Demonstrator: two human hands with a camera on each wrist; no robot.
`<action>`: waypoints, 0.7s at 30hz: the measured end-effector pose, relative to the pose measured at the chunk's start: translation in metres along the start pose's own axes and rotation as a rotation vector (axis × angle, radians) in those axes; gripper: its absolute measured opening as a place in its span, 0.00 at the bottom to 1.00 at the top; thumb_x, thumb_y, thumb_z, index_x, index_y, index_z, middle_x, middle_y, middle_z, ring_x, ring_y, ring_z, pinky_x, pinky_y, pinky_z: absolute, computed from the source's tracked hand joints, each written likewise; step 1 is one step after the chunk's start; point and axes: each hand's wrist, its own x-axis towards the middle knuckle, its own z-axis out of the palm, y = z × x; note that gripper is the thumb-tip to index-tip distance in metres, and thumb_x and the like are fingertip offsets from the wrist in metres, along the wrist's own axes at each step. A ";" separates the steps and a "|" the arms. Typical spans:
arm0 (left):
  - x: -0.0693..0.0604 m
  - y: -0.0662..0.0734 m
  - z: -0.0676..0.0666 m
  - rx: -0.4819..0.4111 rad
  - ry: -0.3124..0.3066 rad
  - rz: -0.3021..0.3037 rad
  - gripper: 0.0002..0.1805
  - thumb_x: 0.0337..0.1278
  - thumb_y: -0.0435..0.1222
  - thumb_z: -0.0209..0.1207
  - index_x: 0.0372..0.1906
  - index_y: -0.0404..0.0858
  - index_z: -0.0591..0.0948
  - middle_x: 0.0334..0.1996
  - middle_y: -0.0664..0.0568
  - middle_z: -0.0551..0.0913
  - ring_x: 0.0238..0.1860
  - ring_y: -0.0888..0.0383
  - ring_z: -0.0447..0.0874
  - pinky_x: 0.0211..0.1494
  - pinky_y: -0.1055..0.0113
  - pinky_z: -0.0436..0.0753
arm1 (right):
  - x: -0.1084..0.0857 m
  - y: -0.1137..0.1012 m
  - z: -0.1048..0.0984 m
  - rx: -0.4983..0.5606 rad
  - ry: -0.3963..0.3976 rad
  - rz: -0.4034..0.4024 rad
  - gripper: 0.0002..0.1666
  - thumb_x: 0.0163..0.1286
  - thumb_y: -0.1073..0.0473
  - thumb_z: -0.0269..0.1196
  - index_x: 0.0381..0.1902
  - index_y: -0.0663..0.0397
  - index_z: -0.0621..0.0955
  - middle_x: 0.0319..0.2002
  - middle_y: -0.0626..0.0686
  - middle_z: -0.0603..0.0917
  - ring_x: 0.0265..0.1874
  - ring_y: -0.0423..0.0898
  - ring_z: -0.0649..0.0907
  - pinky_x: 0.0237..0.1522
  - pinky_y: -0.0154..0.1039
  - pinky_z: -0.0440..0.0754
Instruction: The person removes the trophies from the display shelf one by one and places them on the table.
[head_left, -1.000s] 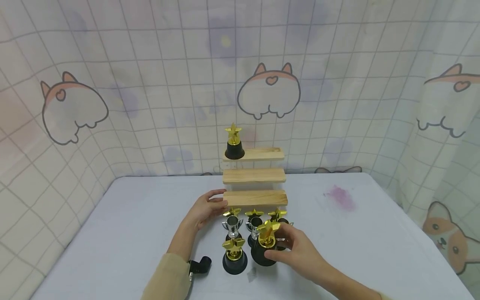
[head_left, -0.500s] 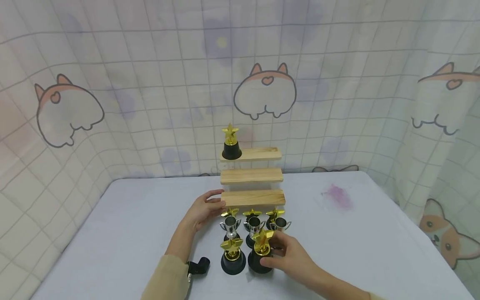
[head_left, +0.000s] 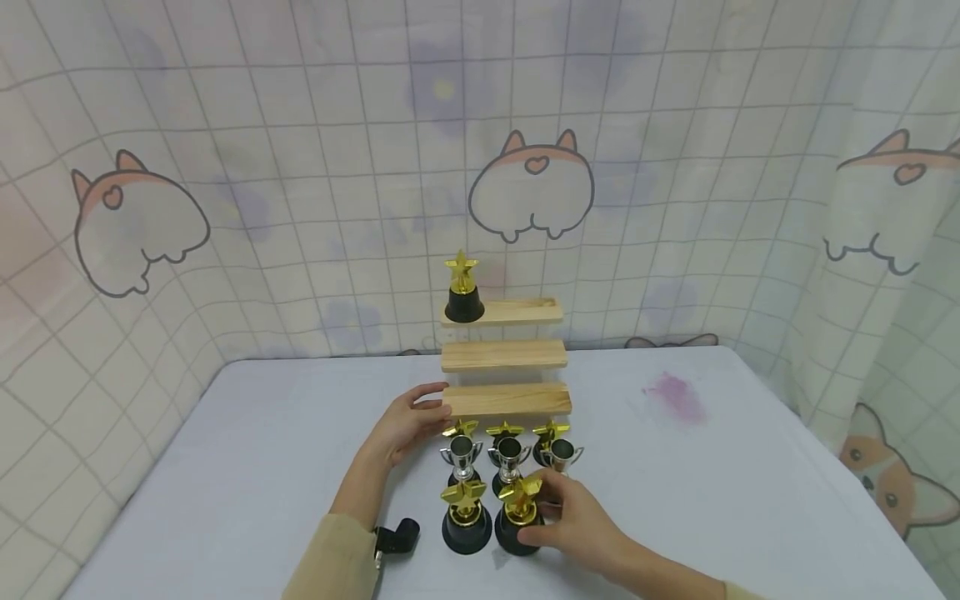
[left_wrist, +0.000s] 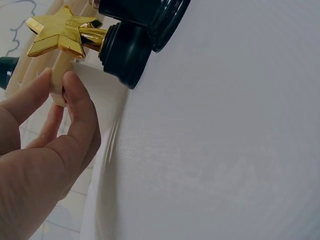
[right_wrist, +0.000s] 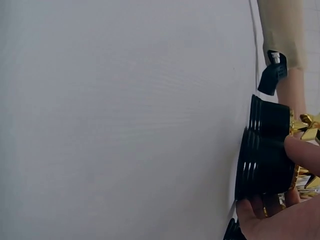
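Observation:
My right hand (head_left: 581, 525) holds a gold star trophy (head_left: 508, 536) by its black base, upright at the front of the trophy group. In the right wrist view, thumb and fingers lie around that black base (right_wrist: 270, 165). Left of it stands another star trophy (head_left: 466, 529). My left hand (head_left: 401, 427) pinches the left end of the lowest wooden shelf (head_left: 510, 400). The left wrist view shows thumb and fingertips on the shelf end (left_wrist: 59, 82), beside a star trophy (left_wrist: 62, 32). Behind the front trophies stand silver cups (head_left: 462, 450) and further star trophies (head_left: 551, 431).
The stepped stand has a middle shelf (head_left: 504, 354) and a top shelf (head_left: 525, 311). A star trophy (head_left: 464, 304) stands on the left of the top one. A white-covered table (head_left: 285, 450) bears everything, with a patterned curtain (head_left: 330, 167) behind.
My right hand has brought the star trophy down and toward me, level with the front star trophy on its left. The left hand keeps its place on the shelf.

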 end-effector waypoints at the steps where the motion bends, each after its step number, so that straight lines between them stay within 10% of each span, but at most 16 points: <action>1: 0.000 0.000 0.000 -0.001 0.001 -0.003 0.30 0.64 0.25 0.65 0.70 0.34 0.72 0.58 0.33 0.79 0.49 0.48 0.86 0.54 0.60 0.88 | 0.000 0.000 0.000 -0.009 0.002 0.001 0.31 0.54 0.69 0.78 0.54 0.63 0.78 0.48 0.53 0.84 0.52 0.52 0.83 0.61 0.47 0.82; 21: -0.002 0.000 0.001 -0.011 0.003 -0.003 0.29 0.64 0.25 0.65 0.70 0.34 0.73 0.56 0.34 0.79 0.46 0.50 0.86 0.54 0.60 0.88 | 0.004 -0.002 0.003 -0.124 0.059 -0.029 0.31 0.54 0.65 0.80 0.54 0.58 0.80 0.48 0.50 0.85 0.52 0.52 0.83 0.61 0.52 0.81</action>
